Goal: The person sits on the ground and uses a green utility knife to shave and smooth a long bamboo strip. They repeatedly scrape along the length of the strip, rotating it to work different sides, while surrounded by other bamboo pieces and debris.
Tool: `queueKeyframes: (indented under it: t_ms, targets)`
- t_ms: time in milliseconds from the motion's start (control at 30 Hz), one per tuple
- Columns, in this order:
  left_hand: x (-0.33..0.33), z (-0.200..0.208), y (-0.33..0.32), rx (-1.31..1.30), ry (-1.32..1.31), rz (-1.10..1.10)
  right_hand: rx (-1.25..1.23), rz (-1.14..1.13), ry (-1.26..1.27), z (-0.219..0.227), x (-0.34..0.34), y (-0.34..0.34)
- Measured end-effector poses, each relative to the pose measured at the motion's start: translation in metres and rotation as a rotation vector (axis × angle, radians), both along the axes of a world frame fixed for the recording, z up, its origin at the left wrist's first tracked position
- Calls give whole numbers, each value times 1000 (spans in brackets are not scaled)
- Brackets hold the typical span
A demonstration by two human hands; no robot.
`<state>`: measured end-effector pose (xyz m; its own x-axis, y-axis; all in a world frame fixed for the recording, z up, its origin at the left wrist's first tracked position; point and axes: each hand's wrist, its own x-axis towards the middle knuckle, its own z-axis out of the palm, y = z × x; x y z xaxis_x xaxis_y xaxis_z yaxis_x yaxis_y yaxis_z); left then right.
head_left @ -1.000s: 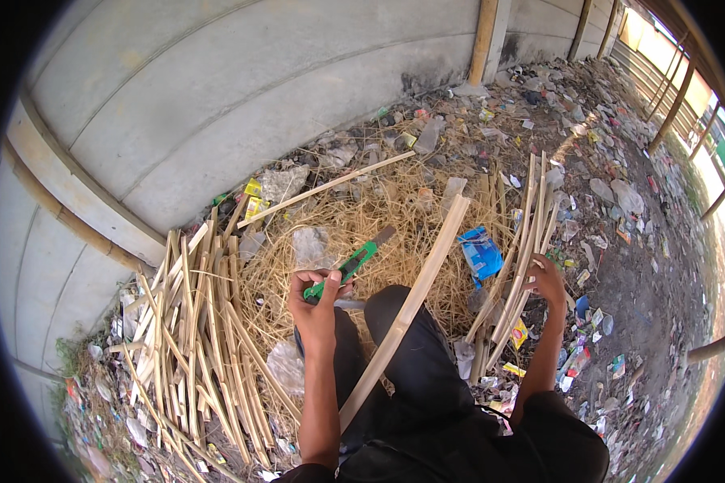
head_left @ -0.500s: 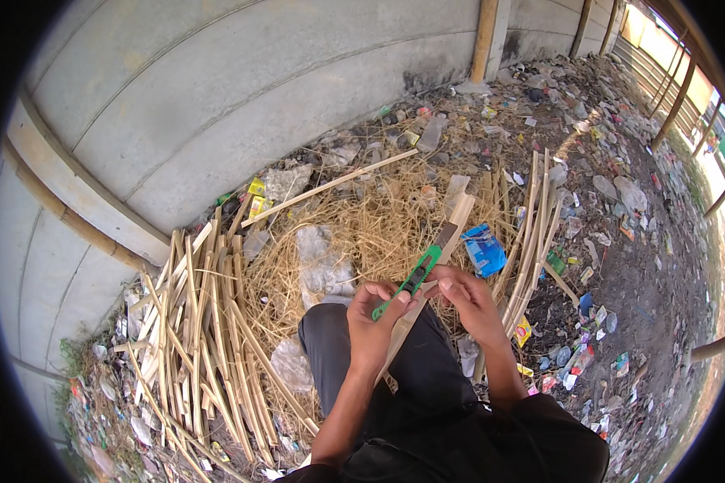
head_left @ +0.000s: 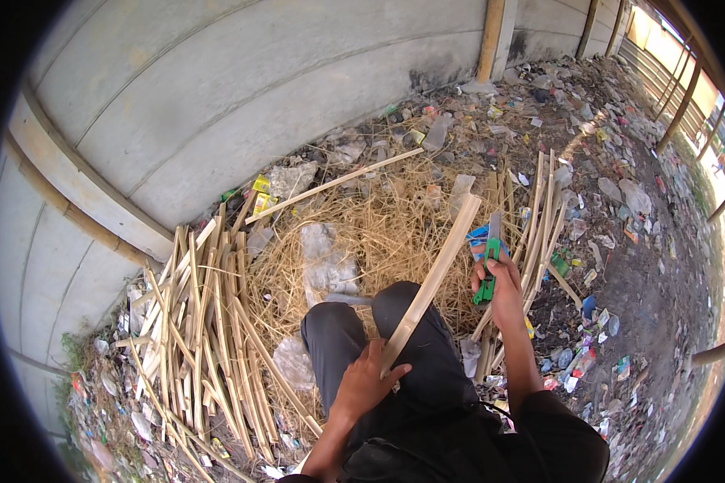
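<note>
My left hand (head_left: 369,384) is closed around the lower end of a flat bamboo strip (head_left: 437,278), which slants up and away to the right over my knee. In my right hand (head_left: 503,294) is a green utility knife (head_left: 488,270), its grey blade out and pointing away from me. The knife is to the right of the strip and apart from it. Below it lies a blue plastic wrapper (head_left: 477,238), partly covered by the knife and hand. My knees in dark trousers (head_left: 330,334) are beneath the strip.
A pile of bamboo strips (head_left: 201,346) lies on my left, and a smaller bundle (head_left: 540,225) on my right. Straw-like shavings (head_left: 403,233) cover the ground ahead, with a single long strip (head_left: 338,185) across them. Litter surrounds this; a concrete wall (head_left: 242,88) stands behind.
The knife has moved right, off the bamboo strip, and is now in my right hand alone. My left hand has gone down to the strip's near end.
</note>
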<state>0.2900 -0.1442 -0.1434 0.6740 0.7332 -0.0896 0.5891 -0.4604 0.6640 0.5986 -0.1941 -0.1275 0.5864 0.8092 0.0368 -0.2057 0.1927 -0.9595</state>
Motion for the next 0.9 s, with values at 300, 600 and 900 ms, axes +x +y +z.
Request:
queueKeyframes:
  t_ms: [300, 600, 900]
  targets:
    - [7, 21, 15, -220, -301, 65, -82, 89, -924, 8, -34, -26]
    - [8, 72, 18, -351, -343, 126, -11, 121, -1265, 41, -49, -13]
    - [6, 80, 11, -288, -330, 156, 47, 119, -1375, 52, -54, -6]
